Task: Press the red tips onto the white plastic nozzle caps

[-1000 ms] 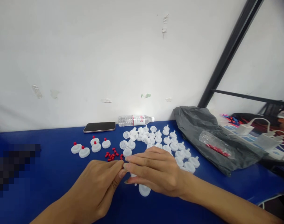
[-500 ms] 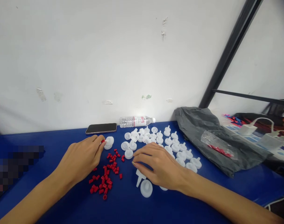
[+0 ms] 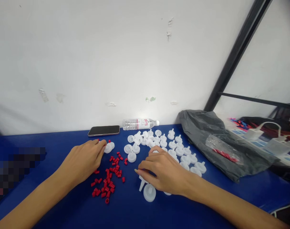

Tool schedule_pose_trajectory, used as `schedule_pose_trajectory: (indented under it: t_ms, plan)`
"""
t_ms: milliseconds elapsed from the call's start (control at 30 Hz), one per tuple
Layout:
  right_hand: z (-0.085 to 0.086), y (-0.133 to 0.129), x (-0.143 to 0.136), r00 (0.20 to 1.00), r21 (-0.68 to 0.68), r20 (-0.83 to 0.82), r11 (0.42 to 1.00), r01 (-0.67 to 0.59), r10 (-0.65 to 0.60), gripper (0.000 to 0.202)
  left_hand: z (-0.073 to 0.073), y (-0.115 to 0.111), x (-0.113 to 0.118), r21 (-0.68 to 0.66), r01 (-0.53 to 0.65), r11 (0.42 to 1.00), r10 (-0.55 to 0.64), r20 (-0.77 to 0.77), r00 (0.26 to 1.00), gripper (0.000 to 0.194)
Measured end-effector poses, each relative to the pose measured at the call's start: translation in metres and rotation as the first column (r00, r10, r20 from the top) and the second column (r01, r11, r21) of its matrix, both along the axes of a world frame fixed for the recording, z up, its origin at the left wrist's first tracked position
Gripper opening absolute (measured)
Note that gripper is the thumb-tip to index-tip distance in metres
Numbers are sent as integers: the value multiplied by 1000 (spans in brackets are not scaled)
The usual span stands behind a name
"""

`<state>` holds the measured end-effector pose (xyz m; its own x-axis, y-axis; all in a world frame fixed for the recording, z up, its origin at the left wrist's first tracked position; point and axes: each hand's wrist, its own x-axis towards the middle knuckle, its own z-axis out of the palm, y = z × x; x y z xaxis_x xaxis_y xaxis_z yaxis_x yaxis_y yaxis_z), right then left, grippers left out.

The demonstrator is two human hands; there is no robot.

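Observation:
My left hand [image 3: 86, 159] is closed, its thumb and fingertips pinched at the edge of a white nozzle cap [image 3: 108, 148]; the fingers partly hide the grip. Right behind that cap is another white one with a small red tip cap [image 3: 109, 141] on top. Below the left fingers lies a loose scatter of red tip caps [image 3: 109, 181]. My right hand [image 3: 161, 168] hovers low over white nozzle caps, thumb and forefinger apart, with nothing visible between them. A white nozzle cap [image 3: 149, 192] rests under its wrist side, and many more white caps [image 3: 179, 151] spread behind it.
A phone [image 3: 104, 130] and a clear plastic bottle [image 3: 140, 124] lie along the wall. To the right, a grey plastic bag [image 3: 204, 127] holds up a small clear bag of red pieces [image 3: 224, 154]. Chargers on a power strip [image 3: 266, 140] stand beyond it.
The left fingers have moved slightly left, and the red piece at their tips is no longer visible there. A red-tipped white cap now shows beside them. The right fingers have curled slightly.

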<state>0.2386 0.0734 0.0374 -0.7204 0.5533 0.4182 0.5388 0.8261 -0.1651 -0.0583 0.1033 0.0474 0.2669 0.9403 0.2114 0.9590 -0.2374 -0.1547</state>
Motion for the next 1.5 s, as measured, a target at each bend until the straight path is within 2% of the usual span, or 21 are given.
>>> schedule_pose_trajectory:
  t_ms: [267,867,1000,1167,1267,1500]
  plan:
    - [7,-2,-1,998,-101,53,995,-11,16,35,-4,2,0,-70,-35,997,33,-31,999,49]
    - [6,-2,-1,996,-50,89,999,-9,13,37,-2,-4,9,-105,-17,994,12,-46,999,58]
    - [7,-3,-1,996,-29,85,1000,-10,12,35,0,-5,10,-75,-31,997,30,-14,999,53]
    - [9,-4,0,996,-34,85,999,-20,23,34,11,-10,10,-44,-27,999,28,31,999,39]
    - [9,-3,-1,995,-33,94,999,-18,21,34,13,-11,9,-44,-5,999,6,21,1000,36]
    - [8,-3,-1,993,-38,118,999,-6,11,37,-2,-8,6,-135,63,989,-73,-78,994,44]
